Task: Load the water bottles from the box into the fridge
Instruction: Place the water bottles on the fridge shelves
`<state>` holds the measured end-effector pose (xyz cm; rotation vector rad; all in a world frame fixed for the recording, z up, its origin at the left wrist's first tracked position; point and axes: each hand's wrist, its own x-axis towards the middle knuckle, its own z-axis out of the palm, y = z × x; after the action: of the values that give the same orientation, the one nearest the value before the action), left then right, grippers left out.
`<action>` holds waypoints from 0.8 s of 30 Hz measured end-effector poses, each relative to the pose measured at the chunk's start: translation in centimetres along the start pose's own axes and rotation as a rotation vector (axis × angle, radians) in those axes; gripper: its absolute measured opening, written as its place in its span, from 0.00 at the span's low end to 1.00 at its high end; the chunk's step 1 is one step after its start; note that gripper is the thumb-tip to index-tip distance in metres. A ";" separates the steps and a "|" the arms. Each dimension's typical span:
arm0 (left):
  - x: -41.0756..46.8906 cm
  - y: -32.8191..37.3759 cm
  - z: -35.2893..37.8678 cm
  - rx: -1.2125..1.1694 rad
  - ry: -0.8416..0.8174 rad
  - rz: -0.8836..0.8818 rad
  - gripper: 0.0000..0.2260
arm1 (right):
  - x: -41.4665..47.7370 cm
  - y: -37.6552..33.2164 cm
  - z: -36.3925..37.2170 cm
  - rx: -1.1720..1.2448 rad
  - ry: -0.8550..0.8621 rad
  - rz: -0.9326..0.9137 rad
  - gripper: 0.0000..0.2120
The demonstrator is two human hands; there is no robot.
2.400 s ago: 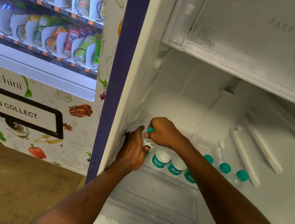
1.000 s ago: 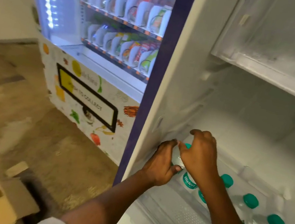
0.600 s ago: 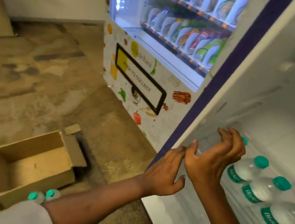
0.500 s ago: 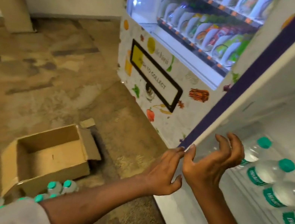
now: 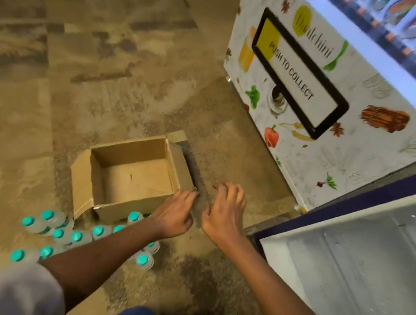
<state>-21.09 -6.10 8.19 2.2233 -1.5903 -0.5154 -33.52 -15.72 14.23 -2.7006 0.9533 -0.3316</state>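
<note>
**Q:** What is the head camera showing?

**A:** A person is looking down at a mottled brown floor (image 5: 101,61). Both forearms are reaching forward from the bottom edge, and a grey sleeve (image 5: 19,288) is showing at lower left.

**Q:** What are the hands doing?

**A:** The left hand (image 5: 174,215) and right hand (image 5: 221,215) are hovering side by side at the middle of the frame, nearly touching. Both are holding nothing, and their fingers are hanging loosely curled. In the picture, the left hand is overlapping the near right corner of a cardboard box (image 5: 136,180).

**Q:** Where are the bottles?

**A:** A cluster of water bottles (image 5: 57,233) with teal caps is standing on the floor at lower left. They are just beside the box's near wall and partly hidden under the left forearm. The box is sitting open left of centre, with its flaps folding outward and its bare cardboard bottom showing.

**Q:** And the fridge?

**A:** The fridge (image 5: 349,265) is standing open at lower right, showing its white interior, with a dark blue edge running diagonally above it. A snack vending machine (image 5: 299,151) with a flap reading "PUSH TO COLLECT" is filling the upper right.
</note>
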 end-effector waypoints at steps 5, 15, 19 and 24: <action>-2.4 -5.7 2.0 0.038 -0.117 -0.130 0.27 | 0.2 -2.7 6.8 -0.038 -0.292 -0.142 0.24; -6.0 -11.0 6.0 0.318 -0.339 -0.264 0.22 | -0.9 -4.6 16.8 -0.136 -0.606 -0.241 0.20; -7.1 -12.4 7.4 0.336 -0.366 -0.332 0.19 | -1.7 -5.3 20.0 -0.097 -0.720 -0.225 0.19; -8.6 -14.0 9.4 0.322 -0.369 -0.391 0.19 | -2.1 -5.7 22.5 -0.087 -0.800 -0.222 0.21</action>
<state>-16.80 5.56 -6.11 2.8425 -1.4867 -0.8729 -25.09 -6.37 -5.44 -2.6199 0.4333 0.7201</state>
